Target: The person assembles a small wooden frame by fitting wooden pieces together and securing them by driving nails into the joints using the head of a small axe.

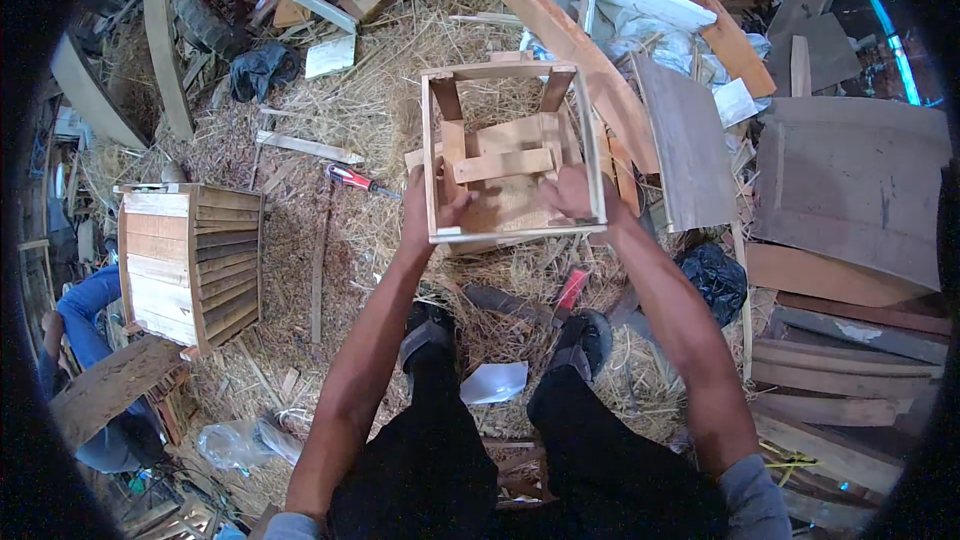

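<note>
Wooden frame (490, 71) over straw-strewn ground (370, 130), the fingers of the left hand (418, 208) and right hand (575, 194) grasping its opposite sides; the step appears to be positioning, the next move calling for a steady, even two-handed hold.

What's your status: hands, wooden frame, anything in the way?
Left hand and right hand extend into wooden frame, one per side; grip unclear. Frame's open face up. Screwdriver on straw outside frame, near left hand.

Both bare forearms (365, 370) reach forward, left hand (454, 210) and right hand (572, 192) curled inward.
</note>
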The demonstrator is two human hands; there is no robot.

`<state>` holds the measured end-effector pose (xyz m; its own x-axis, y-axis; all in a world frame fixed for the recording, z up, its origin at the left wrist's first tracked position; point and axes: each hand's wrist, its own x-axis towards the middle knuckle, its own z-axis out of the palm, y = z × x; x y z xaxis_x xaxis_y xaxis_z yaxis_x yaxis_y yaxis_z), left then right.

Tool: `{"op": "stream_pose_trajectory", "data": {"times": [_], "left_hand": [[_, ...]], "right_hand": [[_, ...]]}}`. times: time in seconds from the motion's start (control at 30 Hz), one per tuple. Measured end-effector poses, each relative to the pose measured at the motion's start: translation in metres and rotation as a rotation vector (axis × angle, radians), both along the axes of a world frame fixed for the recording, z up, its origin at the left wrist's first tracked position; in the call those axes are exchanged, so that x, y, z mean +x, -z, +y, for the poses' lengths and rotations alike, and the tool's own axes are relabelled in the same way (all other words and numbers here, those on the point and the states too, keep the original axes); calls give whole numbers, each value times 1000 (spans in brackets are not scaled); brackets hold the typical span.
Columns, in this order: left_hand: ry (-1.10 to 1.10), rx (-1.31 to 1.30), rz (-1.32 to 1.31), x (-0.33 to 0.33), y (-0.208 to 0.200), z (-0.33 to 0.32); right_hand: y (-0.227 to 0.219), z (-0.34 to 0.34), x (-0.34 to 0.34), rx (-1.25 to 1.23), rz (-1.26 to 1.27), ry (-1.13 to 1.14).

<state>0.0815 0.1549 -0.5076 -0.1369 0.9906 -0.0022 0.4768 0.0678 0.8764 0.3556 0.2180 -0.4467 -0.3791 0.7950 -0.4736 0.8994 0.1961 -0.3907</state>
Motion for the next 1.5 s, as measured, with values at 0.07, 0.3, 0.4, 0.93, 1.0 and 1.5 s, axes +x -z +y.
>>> {"op": "stream_pose_trajectory", "data": {"times": [0.07, 0.3, 0.4, 0.93, 1.0, 1.5], "left_hand": [[227, 33, 282, -12, 1, 2], [362, -179, -58, -72, -26, -23], [500, -112, -6, -49, -61, -37], [361, -139, 376, -18, -7, -66], [385, 88, 393, -15, -16, -66], [663, 336, 480, -24, -25, -59]], "right_hand": [[6, 6, 2, 29, -84, -119], [-39, 18, 6, -113, 190, 68], [-21, 22, 61, 94, 209, 250], [19, -101, 8, 284, 650, 398], [22, -104, 12, 286, 682, 401], [42, -115, 35, 248, 800, 95]]}}
